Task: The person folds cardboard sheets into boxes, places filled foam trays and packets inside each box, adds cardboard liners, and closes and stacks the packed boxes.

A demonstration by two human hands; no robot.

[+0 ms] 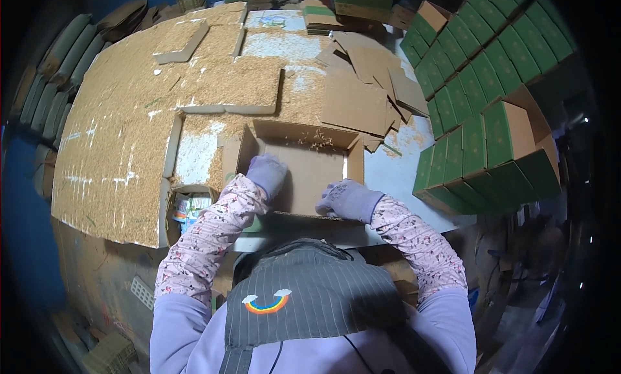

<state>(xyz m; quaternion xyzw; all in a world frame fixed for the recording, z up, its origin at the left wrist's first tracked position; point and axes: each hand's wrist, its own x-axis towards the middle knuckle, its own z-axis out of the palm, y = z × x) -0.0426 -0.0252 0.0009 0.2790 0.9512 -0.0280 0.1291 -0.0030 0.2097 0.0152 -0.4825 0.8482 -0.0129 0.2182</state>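
Note:
An open cardboard box (310,175) lies before me on the white table, its inside bare brown board. A few tan husk-like flakes (318,140) lie at its far wall. My left hand (268,176), in a lilac glove, is at the left wall near the front corner, fingers curled; whether they hold anything is hidden. My right hand (350,199), gloved alike, grips the near rim toward the right corner. Left of the box, a small carton (170,223) contains printed packets (194,206), partly hidden by my left sleeve.
Loose tan husks or shavings (116,131) cover the table's left side, with low white dividers (228,108) among them. Flat cardboard sheets (356,104) lie beyond the box. Green cartons (478,153) stand stacked at right. Filled sacks (63,53) are piled at far left.

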